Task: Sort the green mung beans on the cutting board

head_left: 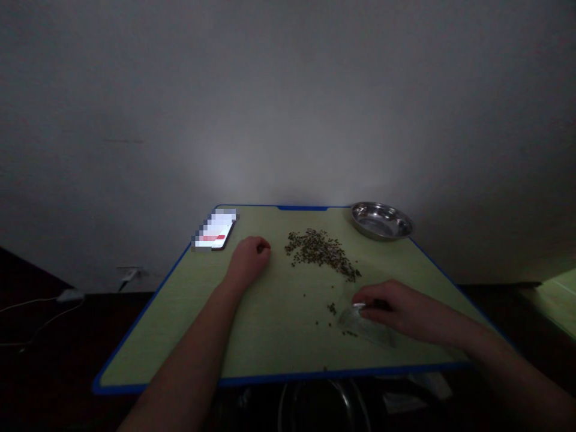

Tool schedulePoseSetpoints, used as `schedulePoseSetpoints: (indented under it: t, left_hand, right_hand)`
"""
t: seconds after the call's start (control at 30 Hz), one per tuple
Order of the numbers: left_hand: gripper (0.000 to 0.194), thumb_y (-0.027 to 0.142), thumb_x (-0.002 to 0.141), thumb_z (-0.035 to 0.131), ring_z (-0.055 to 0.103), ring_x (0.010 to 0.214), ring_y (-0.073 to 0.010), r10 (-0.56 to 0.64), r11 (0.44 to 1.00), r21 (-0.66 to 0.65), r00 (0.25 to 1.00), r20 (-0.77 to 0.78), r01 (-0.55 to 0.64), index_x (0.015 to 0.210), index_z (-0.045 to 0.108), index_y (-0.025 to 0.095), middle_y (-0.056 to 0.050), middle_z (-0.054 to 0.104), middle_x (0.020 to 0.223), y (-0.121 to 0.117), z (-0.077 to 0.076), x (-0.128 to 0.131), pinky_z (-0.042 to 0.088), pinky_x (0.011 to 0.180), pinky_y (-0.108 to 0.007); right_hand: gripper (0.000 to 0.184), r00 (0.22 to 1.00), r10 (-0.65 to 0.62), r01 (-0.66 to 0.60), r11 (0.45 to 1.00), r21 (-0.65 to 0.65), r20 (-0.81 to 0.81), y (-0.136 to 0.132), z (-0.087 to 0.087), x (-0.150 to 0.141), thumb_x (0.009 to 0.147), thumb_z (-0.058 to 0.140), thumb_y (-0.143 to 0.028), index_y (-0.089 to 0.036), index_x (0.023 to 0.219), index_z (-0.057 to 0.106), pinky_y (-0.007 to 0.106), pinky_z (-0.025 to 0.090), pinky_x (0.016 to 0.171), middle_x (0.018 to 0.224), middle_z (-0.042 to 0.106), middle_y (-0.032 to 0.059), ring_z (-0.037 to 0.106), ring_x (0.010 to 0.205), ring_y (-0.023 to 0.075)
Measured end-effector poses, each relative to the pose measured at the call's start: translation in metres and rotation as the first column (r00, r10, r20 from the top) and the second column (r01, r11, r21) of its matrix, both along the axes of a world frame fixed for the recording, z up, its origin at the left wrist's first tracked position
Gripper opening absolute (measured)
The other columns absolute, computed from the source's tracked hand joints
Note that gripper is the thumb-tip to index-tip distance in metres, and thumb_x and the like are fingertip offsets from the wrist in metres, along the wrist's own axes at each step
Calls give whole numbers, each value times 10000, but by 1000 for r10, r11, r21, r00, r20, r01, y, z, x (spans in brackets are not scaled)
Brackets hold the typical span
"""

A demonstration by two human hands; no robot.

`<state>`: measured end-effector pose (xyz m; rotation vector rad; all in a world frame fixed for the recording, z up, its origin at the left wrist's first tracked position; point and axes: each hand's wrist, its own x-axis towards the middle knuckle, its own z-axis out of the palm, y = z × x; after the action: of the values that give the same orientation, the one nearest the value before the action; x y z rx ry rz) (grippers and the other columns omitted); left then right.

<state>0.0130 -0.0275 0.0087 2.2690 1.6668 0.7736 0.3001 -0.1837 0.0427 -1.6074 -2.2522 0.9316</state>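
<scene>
A loose pile of small dark beans or seeds (317,247) is spread over the pale green tabletop. To the left of the pile, my left hand (251,258) rests with its fingers curled closed; a dark spot shows at the fingertips, and what they hold, if anything, is hidden. Nearer the front right, my right hand (391,306) pinches the edge of a clear plastic bag (366,326) that lies limp on the table. Several stray seeds (332,308) are scattered just left of the bag.
A shiny metal bowl (382,223) stands at the back right corner. At the back left lies a phone (218,234) with a lit screen. The folding table has a blue rim (279,378), and a grey wall rises behind it. Below the front edge, a round dark object (324,408) shows.
</scene>
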Motion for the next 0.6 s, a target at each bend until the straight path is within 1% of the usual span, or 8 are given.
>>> schedulePoseSetpoints:
  t: [0.2,0.33,0.47,0.6]
  left_hand:
    - [216,204,739,478,588,847,-209,4,1000,-5,1000,6,-4,819,673,153,-87,666,866,0,0,0,458,811,-342]
    - [215,187,735,479,587,851,-206,6,1000,-5,1000,4,-6,816,674,151,-87,665,868,-1,1,0,457,814,-338]
    - [213,185,743,482,585,864,-204,13,1000,-1,1000,-2,-13,822,676,147,-89,665,881,-2,2,1,452,822,-332]
    - [209,181,745,485,587,848,-195,19,1000,-11,1000,-3,-19,823,676,150,-83,664,872,-3,2,1,455,805,-319]
  right_hand:
    - [178,1000,-21,20,999,42,15,0,-3,-7,871,534,-262,-214,938,691,259,435,618,801,701,13,611,690,154]
    - [183,997,-57,54,995,82,44,4,-6,2,863,525,-234,-208,945,686,276,448,661,863,711,31,624,747,175]
    - [211,993,-89,79,989,128,76,6,-9,12,869,517,-266,-212,986,684,299,461,703,953,714,57,635,813,204]
    - [225,991,-103,91,986,142,80,5,-10,12,875,509,-295,-221,1000,681,311,470,730,978,714,60,641,841,212]
